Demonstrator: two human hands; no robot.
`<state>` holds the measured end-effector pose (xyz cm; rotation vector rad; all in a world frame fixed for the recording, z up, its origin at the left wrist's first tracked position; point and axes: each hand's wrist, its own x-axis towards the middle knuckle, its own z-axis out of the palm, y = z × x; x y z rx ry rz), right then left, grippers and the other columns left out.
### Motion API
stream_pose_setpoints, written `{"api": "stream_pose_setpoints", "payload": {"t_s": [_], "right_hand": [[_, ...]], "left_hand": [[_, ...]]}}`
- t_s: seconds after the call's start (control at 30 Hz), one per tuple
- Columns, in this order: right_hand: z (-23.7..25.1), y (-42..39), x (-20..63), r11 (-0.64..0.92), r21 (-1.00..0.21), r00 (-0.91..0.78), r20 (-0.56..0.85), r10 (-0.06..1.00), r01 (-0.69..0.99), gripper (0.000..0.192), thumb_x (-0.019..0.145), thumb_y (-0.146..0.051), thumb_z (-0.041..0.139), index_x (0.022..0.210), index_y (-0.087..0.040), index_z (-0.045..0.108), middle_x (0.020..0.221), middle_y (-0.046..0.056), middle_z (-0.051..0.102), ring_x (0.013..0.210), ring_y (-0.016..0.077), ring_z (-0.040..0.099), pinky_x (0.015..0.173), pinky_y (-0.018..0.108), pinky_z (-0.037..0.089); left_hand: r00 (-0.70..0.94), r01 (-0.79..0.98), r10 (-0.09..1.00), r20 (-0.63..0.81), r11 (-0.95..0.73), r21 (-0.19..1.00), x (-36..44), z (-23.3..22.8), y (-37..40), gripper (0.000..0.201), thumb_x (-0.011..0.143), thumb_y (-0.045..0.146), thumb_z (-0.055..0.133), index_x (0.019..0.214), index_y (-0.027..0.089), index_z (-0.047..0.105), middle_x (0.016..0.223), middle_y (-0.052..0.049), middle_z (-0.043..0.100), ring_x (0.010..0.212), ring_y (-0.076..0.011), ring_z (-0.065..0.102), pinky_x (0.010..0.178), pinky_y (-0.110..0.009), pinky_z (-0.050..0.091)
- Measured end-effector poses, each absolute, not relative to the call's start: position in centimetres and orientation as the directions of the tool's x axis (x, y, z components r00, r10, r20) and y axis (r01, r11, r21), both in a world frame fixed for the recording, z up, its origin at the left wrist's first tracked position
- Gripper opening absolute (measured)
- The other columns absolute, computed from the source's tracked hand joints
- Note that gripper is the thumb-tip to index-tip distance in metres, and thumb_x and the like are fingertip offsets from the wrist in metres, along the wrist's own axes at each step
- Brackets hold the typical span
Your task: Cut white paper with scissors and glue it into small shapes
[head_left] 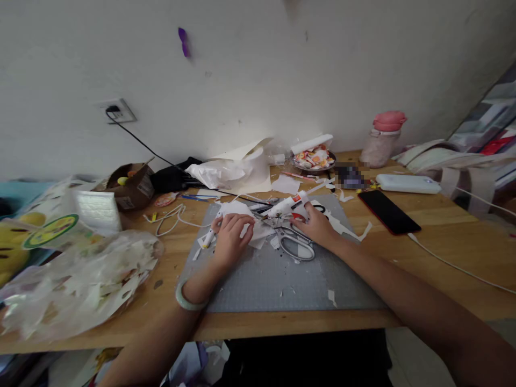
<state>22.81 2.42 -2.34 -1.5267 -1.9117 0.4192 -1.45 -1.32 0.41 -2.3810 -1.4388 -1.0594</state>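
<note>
My right hand [320, 226] is wrapped round a white hot glue gun [289, 207] with orange parts, its nozzle toward the left. Just below it, silver scissors [296, 248] lie on the grey cutting mat [258, 282]. My left hand [233, 236] is over the mat's left side, its fingers bent and partly apart, with nothing visible held in them. White paper scraps [262, 236] lie between the two hands. Beside the left thumb is a slim white stick with a yellow end [208, 238]; whether the thumb touches it cannot be made out.
A phone [389, 211] on a cable and a white power bank [409, 184] lie at right, near a pink bottle [382, 140]. A bowl of wrapped pieces [314, 158] stands behind. Left are a clear plastic bag [88, 279], a cardboard box [131, 188] and a black cord [141, 142].
</note>
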Motion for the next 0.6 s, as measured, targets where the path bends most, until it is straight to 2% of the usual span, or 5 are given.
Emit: {"api": "stream_pose_setpoints", "payload": {"t_s": [0.37,0.6], "right_hand": [[-2.32,2.53,22.71,0.248,-0.624,-0.071,0.294,0.953,0.741,0.04,0.074,-0.044,0.062,0.101,-0.016,0.055,0.085,0.01,0.065,0.075,0.0238,0.062,0.06,0.028,0.041],[-2.27,2.46,22.72,0.259,-0.609,-0.091,0.292,0.952,0.75,0.037,0.074,-0.045,0.061,0.096,-0.016,0.054,0.08,0.008,0.064,0.072,0.0232,0.061,0.057,0.027,0.04]], "left_hand": [[0.286,0.839,0.747,0.6,-0.498,0.221,-1.35,0.56,-1.43,0.013,0.087,0.02,0.05,0.087,0.022,0.063,0.088,-0.003,0.07,0.089,-0.0211,0.058,0.085,-0.039,0.033],[0.312,0.833,0.727,0.612,-0.519,0.191,-1.33,0.6,-1.57,0.013,0.087,0.019,0.05,0.086,0.022,0.062,0.088,-0.003,0.07,0.088,-0.0208,0.058,0.086,-0.039,0.031]]}}
